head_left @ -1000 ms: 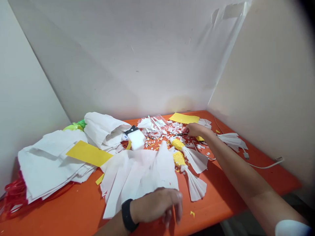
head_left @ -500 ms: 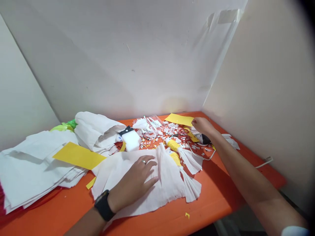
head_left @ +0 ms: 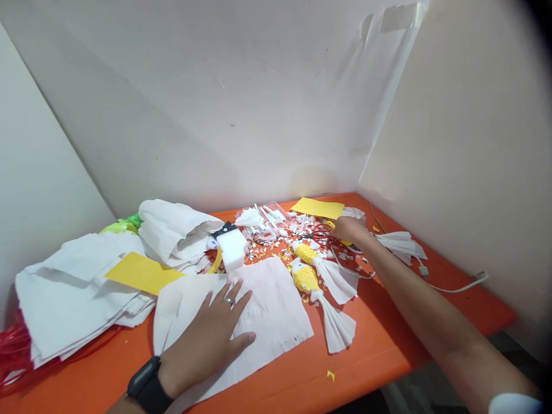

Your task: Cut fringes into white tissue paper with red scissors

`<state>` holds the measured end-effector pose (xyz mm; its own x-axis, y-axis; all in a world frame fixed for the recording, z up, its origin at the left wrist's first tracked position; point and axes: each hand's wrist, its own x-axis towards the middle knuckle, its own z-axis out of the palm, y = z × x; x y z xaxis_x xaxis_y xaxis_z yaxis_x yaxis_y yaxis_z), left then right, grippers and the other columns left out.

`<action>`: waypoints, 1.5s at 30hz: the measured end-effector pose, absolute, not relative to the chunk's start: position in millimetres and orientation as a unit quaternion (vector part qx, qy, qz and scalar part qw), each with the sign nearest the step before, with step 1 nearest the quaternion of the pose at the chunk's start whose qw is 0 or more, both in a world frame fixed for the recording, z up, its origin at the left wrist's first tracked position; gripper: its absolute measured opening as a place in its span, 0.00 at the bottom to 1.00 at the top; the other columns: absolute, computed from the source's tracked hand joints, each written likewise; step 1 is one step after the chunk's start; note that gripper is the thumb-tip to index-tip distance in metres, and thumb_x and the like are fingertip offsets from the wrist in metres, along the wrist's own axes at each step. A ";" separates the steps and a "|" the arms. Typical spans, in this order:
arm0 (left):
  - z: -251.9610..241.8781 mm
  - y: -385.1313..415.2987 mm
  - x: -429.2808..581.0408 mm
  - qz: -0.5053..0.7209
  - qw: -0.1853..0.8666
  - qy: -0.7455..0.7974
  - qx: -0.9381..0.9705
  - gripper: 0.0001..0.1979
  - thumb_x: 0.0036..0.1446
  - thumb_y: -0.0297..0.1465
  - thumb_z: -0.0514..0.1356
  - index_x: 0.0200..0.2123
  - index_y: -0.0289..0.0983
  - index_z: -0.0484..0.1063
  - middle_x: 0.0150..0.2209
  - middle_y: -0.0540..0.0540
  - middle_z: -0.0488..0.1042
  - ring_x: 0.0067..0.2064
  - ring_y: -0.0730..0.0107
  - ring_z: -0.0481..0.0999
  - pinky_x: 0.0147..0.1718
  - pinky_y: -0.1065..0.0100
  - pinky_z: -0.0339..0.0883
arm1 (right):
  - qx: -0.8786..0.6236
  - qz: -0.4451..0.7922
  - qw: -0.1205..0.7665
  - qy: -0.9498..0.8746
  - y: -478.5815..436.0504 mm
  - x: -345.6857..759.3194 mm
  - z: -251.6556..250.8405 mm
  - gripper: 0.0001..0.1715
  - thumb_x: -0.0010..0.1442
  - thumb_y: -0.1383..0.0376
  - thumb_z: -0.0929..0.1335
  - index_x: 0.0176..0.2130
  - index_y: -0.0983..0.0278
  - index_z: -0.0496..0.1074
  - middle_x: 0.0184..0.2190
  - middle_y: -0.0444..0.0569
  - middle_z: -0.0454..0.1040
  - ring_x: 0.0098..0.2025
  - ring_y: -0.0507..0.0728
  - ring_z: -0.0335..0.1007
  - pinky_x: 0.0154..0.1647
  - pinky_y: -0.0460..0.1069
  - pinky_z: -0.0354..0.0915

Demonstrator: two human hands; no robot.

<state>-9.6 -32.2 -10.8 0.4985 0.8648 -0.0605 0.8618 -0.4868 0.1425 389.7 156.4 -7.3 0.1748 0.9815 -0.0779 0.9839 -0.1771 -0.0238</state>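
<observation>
My left hand (head_left: 207,339) lies flat and open on a white tissue sheet (head_left: 271,310) spread on the orange table (head_left: 379,351). It wears a ring and a black watch. My right hand (head_left: 349,229) reaches to the far side of the table, fingers curled at the red-handled scissors (head_left: 319,232) among paper scraps. Two tassels with yellow tops and white skirts (head_left: 308,276) lie between my hands.
A stack of white paper (head_left: 73,293) with a yellow sheet (head_left: 142,273) on it fills the left. A white block (head_left: 233,248), another yellow sheet (head_left: 317,207) and a white cable (head_left: 452,287) lie near the walls. Walls close in the back and right.
My left hand has smoothed the crumpled tissue out flat and slid left on it. My right hand went from the scissors to the far yellow sheet and back to the scissors.
</observation>
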 end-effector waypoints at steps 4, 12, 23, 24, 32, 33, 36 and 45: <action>-2.3 -23.5 19.7 0.037 0.059 0.434 0.898 0.35 0.62 0.44 0.61 0.68 0.38 0.61 0.71 0.35 0.56 0.72 0.44 0.54 0.67 0.43 0.51 | 0.777 -0.024 -0.025 0.629 152.0 384.7 -0.5 0.16 0.60 0.63 0.68 0.45 0.69 0.78 0.43 0.65 0.79 0.49 0.70 0.75 0.50 0.57 0.59; -30.0 -2.1 45.7 0.093 0.130 0.316 0.935 0.31 0.62 0.45 0.62 0.66 0.42 0.64 0.69 0.39 0.61 0.70 0.47 0.58 0.68 0.47 0.51 | 0.765 0.034 -0.152 0.625 114.6 381.5 31.6 0.21 0.68 0.60 0.62 0.55 0.70 0.65 0.53 0.67 0.70 0.44 0.63 0.72 0.38 0.50 0.59; -38.0 -0.5 44.7 0.102 0.134 0.307 0.937 0.41 0.57 0.53 0.64 0.69 0.43 0.59 0.70 0.39 0.60 0.70 0.43 0.57 0.67 0.42 0.51 | 0.584 -0.284 -0.254 0.717 -32.6 348.7 48.7 0.09 0.67 0.58 0.63 0.44 0.59 0.63 0.30 0.39 0.66 0.27 0.50 0.57 0.27 0.44 0.54; -37.2 -0.6 44.3 0.112 0.136 0.309 0.934 0.41 0.57 0.52 0.64 0.68 0.42 0.59 0.69 0.38 0.62 0.69 0.43 0.58 0.66 0.42 0.53 | 0.575 -0.302 -0.235 0.723 -42.1 345.4 48.1 0.09 0.67 0.59 0.63 0.46 0.59 0.64 0.31 0.40 0.67 0.27 0.51 0.59 0.27 0.44 0.56; -22.5 -4.8 52.1 0.222 0.152 0.286 0.920 0.18 0.64 0.42 0.62 0.52 0.39 0.71 0.58 0.38 0.72 0.63 0.53 0.67 0.61 0.52 0.65 | 0.597 -0.253 -0.243 0.721 -85.6 335.0 30.1 0.20 0.68 0.61 0.65 0.59 0.53 0.66 0.51 0.49 0.74 0.45 0.57 0.74 0.44 0.50 0.68; -22.0 -4.6 55.4 0.209 0.150 0.271 0.927 0.18 0.63 0.42 0.63 0.51 0.39 0.72 0.58 0.38 0.73 0.63 0.53 0.67 0.61 0.51 0.65 | 0.597 -0.245 -0.235 0.727 -89.5 334.3 27.7 0.20 0.68 0.62 0.64 0.58 0.52 0.67 0.51 0.48 0.74 0.45 0.57 0.74 0.45 0.50 0.68; -24.5 -0.7 65.3 0.167 0.146 0.238 0.946 0.21 0.60 0.43 0.66 0.51 0.37 0.72 0.57 0.37 0.73 0.62 0.50 0.68 0.61 0.50 0.64 | 0.604 -0.237 -0.205 0.732 -100.9 330.6 22.2 0.21 0.68 0.64 0.64 0.59 0.48 0.69 0.49 0.46 0.75 0.42 0.56 0.76 0.44 0.49 0.68; -39.5 10.0 70.3 0.161 0.166 0.250 0.940 0.31 0.55 0.51 0.66 0.58 0.42 0.72 0.61 0.39 0.71 0.62 0.47 0.68 0.60 0.48 0.62 | 0.632 -0.100 -0.043 0.767 -121.4 294.4 15.7 0.30 0.67 0.70 0.63 0.64 0.48 0.64 0.42 0.46 0.76 0.30 0.53 0.76 0.26 0.46 0.56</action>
<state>70.3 10.0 -39.5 0.8236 0.5229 0.2196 0.4162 -0.8203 0.3922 294.4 -121.4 15.7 -0.1974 0.9784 -0.0609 0.9613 0.1810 -0.2075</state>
